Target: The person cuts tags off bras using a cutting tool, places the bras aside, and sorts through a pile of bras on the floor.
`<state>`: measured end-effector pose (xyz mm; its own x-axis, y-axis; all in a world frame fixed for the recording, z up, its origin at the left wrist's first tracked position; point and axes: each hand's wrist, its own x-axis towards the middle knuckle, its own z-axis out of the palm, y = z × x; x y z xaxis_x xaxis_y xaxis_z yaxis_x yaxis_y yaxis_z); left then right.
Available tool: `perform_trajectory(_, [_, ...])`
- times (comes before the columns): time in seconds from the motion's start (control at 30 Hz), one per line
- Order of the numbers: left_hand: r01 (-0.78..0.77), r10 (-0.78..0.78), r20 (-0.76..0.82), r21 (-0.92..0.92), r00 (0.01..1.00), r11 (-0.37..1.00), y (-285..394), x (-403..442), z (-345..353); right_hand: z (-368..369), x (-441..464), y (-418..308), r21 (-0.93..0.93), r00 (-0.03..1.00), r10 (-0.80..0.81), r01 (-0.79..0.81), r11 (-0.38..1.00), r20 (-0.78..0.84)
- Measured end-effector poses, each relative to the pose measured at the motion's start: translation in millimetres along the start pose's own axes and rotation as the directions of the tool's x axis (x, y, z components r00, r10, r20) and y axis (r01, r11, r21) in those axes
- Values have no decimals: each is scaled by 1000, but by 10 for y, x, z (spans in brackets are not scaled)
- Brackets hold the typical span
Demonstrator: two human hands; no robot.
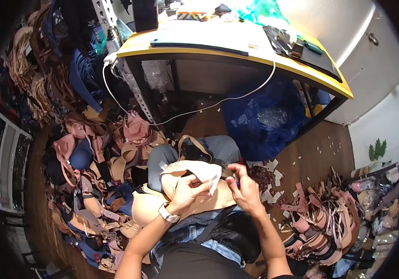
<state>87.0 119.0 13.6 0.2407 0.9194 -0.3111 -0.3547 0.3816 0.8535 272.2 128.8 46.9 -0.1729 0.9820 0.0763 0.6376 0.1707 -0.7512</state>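
Observation:
A beige bra (pixel 174 182) lies across my lap, with a bright white part near its upper right. My left hand (pixel 186 193), a watch on its wrist, pinches the edge of this white part between thumb and fingers. Just to the right, my right hand (pixel 245 191) is raised with its fingers curled. Something small and dark blue shows between its thumb and fingers, too little of it to name. The two hands are apart. More beige cups (pixel 147 207) rest on my lap under the left forearm.
Piled bras (pixel 88 204) cover the floor at left; another stack of bras (pixel 329 218) lies at right. Ahead stands a yellow-edged table (pixel 255 52) with a laptop (pixel 199 47). A white cable (pixel 222 100) hangs below it, near a blue plastic bag (pixel 241 125). White paper scraps (pixel 274 179) litter the floor.

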Motion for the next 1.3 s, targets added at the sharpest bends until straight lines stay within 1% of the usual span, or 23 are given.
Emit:
perform_trajectory(0.03, [3,-4,-15,-39,1000,999,13,1,1,94,-92,34,95,997,-44,50,994,-62])
perform_trajectory(0.1, [9,-9,6,-62,1000,998,-3,-7,-30,102,-264,-6,58,992,82,-88,994,93])
perform_trajectory(0.17, [20,-17,38,-82,999,996,-12,-14,-34,180,-326,-9,47,988,99,-105,993,118])
perform_trajectory(0.2, [3,1,40,-94,999,996,2,-17,-28,241,-322,0,107,997,51,-57,993,54])
perform_trajectory(0.27, [-19,23,35,-110,999,994,3,-22,-24,253,-292,-64,123,996,56,-64,990,67])
perform_trajectory(0.33, [-84,84,-18,-25,996,996,-11,-33,-20,299,-266,-64,133,996,40,-51,990,80])
perform_trajectory(0.37, [-86,86,-21,-27,996,996,-11,-34,-18,347,-254,-29,132,996,38,-49,990,83])
perform_trajectory(0.43, [-121,122,-21,51,992,991,-15,-39,-15,434,-239,20,192,999,18,-23,981,28])
perform_trajectory(0.57, [-131,134,-38,72,990,989,-12,-55,-13,479,-232,38,217,1000,-19,18,976,-1])
perform_trajectory(0.63, [-147,148,-31,35,988,988,-29,-49,-22,497,-240,57,242,1000,-4,1,970,11])
perform_trajectory(0.73, [-141,143,-44,46,989,989,-23,-53,-7,452,-236,15,256,998,36,-49,965,56])
perform_trajectory(0.83, [-132,134,-39,43,990,990,-23,-54,-4,436,-233,10,257,996,50,-66,964,71])
perform_trajectory(0.97, [-142,143,-29,40,989,989,-36,-48,-2,433,-233,-4,245,997,59,-72,967,59])
perform_trajectory(1.07, [-126,126,-39,9,991,992,-26,-47,21,455,-238,24,278,997,57,-66,958,43])
perform_trajectory(1.13, [-102,104,-67,40,992,994,6,-64,66,434,-251,30,310,985,154,-169,935,74])
perform_trajectory(1.17, [-100,102,-64,40,993,994,-3,-54,60,414,-258,69,310,985,157,-171,935,72])
perform_trajectory(1.23, [-101,116,-76,174,990,979,-27,-23,47,351,-269,261,377,972,234,-215,901,-5])
perform_trajectory(1.27, [-99,113,-73,170,991,980,2,-16,63,355,-261,438,456,971,179,-89,886,-159])
perform_trajectory(1.3, [-21,54,-97,313,994,950,66,-11,94,269,-279,592,532,964,210,-93,842,-164])
